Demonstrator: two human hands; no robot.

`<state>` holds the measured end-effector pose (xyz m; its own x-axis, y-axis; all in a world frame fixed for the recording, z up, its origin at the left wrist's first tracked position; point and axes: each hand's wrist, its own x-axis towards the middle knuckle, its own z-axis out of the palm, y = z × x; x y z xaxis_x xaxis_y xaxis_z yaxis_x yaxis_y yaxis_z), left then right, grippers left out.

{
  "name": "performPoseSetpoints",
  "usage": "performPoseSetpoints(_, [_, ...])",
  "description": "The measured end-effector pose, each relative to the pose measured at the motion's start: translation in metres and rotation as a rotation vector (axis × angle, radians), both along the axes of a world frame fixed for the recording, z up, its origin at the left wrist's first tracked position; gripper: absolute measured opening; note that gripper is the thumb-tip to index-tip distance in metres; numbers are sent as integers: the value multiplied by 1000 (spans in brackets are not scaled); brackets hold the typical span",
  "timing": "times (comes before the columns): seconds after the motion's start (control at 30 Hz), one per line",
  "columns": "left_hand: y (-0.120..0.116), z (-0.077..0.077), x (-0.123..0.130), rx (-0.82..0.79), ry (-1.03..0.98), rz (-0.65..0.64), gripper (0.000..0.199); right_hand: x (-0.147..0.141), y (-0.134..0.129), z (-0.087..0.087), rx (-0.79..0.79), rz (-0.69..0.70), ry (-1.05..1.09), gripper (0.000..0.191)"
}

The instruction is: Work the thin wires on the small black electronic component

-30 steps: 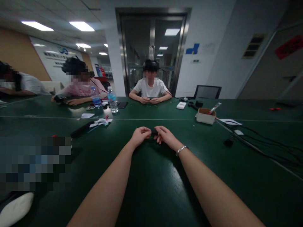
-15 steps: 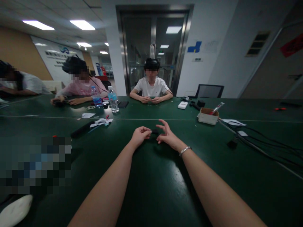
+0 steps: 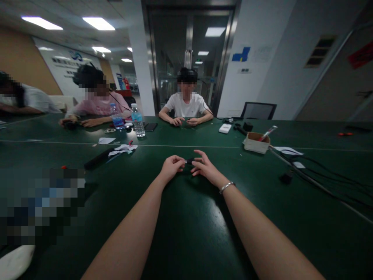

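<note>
My left hand (image 3: pixel 171 168) is closed in a pinch above the green table. Between its thumb and forefinger is a small black object (image 3: pixel 190 161) with a pale, silvery end on the left; its exact kind is too small to make out. Just to the right, my right hand (image 3: pixel 205 168), with a silver bracelet at the wrist, has its fingers spread. Its fingertips are at the black object's right end, and I cannot tell whether they touch it.
Across the green table (image 3: pixel 186 233) a person in a white shirt sits with both hands on it. Water bottles (image 3: pixel 138 121), crumpled paper (image 3: pixel 124 149) and a black bar (image 3: pixel 99 158) lie leftward. A small box (image 3: pixel 256 144), cables (image 3: pixel 323 175) and a white device (image 3: pixel 225 128) are rightward.
My right hand's fingers have drawn in closer around the black object's right end. My left hand keeps its pinch. Across the table, the person's hands have moved slightly apart.
</note>
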<state>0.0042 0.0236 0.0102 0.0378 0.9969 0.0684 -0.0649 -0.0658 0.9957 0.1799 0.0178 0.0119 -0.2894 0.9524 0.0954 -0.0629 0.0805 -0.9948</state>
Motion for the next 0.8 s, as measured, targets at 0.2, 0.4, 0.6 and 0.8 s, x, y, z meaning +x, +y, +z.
performPoseSetpoints(0.2, [-2, 2, 1, 4, 23, -2, 17, -1, -2, 3, 71, 58, -47, 62])
performPoseSetpoints(0.4, [-5, 4, 2, -4, 23, 5, 12, -2, -3, 1, -11, 21, -29, 40])
performPoseSetpoints(0.6, [-2, 0, 1, 23, 23, 1, 13, 0, -5, 4, 66, 67, -19, 59])
performPoseSetpoints(0.8, [0, -3, 1, 43, 31, -6, 14, -2, -5, 5, -21, 35, -26, 29])
